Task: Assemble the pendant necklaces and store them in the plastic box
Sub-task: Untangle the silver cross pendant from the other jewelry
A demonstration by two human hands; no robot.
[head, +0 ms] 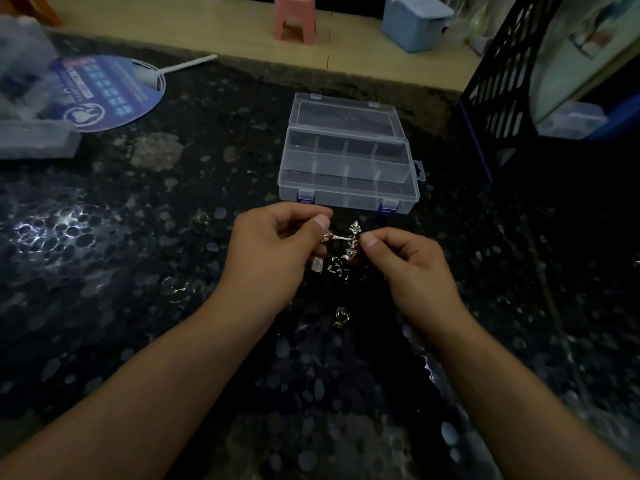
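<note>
Dimly, left hand (273, 251) and right hand (412, 268) fingers pinch small pendant (341, 238); details unclear.

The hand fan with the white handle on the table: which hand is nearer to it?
Left. The left hand is below and right of the hand fan; the right hand is further right.

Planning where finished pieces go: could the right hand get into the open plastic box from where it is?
Probably yes: the plastic box lies lid-open just beyond the right hand, nothing between, but its fingers pinch a small metal piece.
</note>
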